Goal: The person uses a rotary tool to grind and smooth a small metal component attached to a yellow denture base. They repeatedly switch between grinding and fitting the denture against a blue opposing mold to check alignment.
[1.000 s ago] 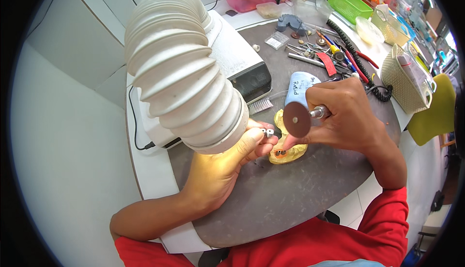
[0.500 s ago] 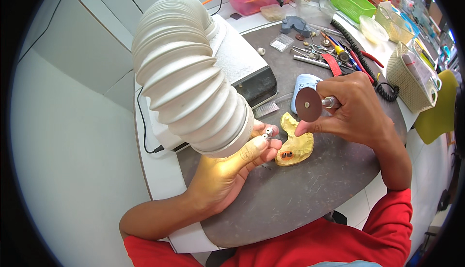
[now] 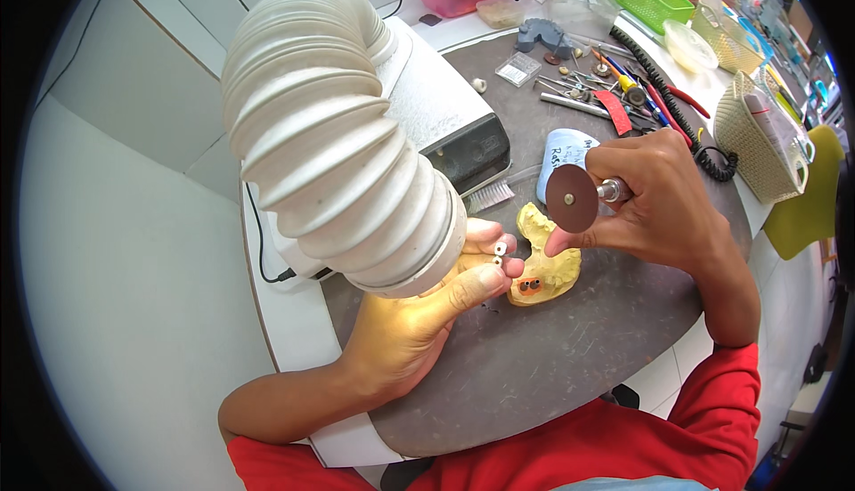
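Observation:
My left hand (image 3: 419, 317) pinches a small pair of joined dental crowns (image 3: 500, 250), whitish with round holes, between thumb and fingers. It sits just below the mouth of a ribbed white suction hose (image 3: 329, 135). My right hand (image 3: 659, 206) is closed round a metal rotary handpiece (image 3: 613, 190) fitted with a brown cutting disc (image 3: 571, 209). The disc is apart from the crowns, to their upper right. Between and below the hands lies a yellow plaster dental model (image 3: 554, 279) with an orange patch and two dark spots. The right thumb hides part of it.
A pale blue block (image 3: 563, 148) with handwriting and a small brush (image 3: 490, 195) lie behind the model. Farther back are scattered burs and tools (image 3: 597, 95), a coiled black cord (image 3: 663, 90) and a grey dental model (image 3: 543, 35). A woven basket (image 3: 757, 148) stands at right.
My left hand has turned the crowns, so their holes now show one above the other. The right hand and disc stay almost in place. The whole view has shifted slightly.

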A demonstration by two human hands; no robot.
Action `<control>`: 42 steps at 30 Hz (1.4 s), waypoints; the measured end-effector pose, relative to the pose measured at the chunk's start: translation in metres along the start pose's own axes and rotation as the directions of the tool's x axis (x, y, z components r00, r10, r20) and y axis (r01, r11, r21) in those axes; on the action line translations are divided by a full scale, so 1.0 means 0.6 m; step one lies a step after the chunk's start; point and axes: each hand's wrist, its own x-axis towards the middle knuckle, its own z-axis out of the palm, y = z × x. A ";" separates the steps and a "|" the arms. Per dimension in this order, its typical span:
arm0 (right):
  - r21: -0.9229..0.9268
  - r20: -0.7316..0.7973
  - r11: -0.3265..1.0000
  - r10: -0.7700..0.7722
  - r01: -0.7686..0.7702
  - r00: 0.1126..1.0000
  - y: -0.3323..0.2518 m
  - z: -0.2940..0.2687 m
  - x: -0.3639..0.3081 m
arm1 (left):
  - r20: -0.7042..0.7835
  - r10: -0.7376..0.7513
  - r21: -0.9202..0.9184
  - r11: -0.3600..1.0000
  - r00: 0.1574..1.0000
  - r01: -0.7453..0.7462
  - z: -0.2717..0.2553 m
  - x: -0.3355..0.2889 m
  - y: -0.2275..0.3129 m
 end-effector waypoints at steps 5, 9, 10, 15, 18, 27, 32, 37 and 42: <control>-0.005 -0.004 1.000 -0.002 0.002 1.000 -0.002 0.002 0.001 | 0.001 0.005 0.011 1.000 1.000 -0.005 -0.002 -0.001 0.000; 0.001 0.004 1.000 0.002 -0.002 1.000 -0.003 0.002 0.002 | -0.007 0.010 -0.018 1.000 1.000 -0.011 -0.001 -0.002 -0.001; 0.007 0.008 1.000 0.006 -0.006 1.000 -0.004 0.002 0.002 | -0.009 0.010 -0.020 1.000 1.000 -0.010 -0.001 -0.002 -0.001; 0.035 0.012 0.999 0.013 -0.013 1.000 -0.003 0.005 0.002 | -0.011 0.017 -0.026 1.000 1.000 -0.017 0.000 -0.002 -0.001; 0.048 0.008 0.999 0.004 -0.005 1.000 -0.004 0.007 0.001 | -0.029 0.022 -0.016 1.000 0.999 -0.023 0.001 -0.005 -0.002; 0.012 -0.047 1.000 -0.018 0.019 0.999 0.008 0.001 -0.004 | -0.035 0.097 0.223 0.971 0.995 -0.087 0.003 -0.001 0.000; 0.017 -0.104 0.998 -0.051 0.053 0.993 0.007 -0.003 -0.001 | 0.120 0.347 0.482 0.799 0.930 -0.360 0.009 0.003 -0.007; 0.025 -0.166 0.998 -0.060 0.065 0.984 0.005 -0.004 0.000 | 0.258 0.434 0.688 0.545 0.863 -0.480 0.007 0.014 -0.011; 0.005 -0.210 0.997 -0.076 0.079 0.975 0.008 -0.006 -0.001 | 0.289 0.416 0.728 0.489 0.862 -0.480 0.009 0.019 -0.014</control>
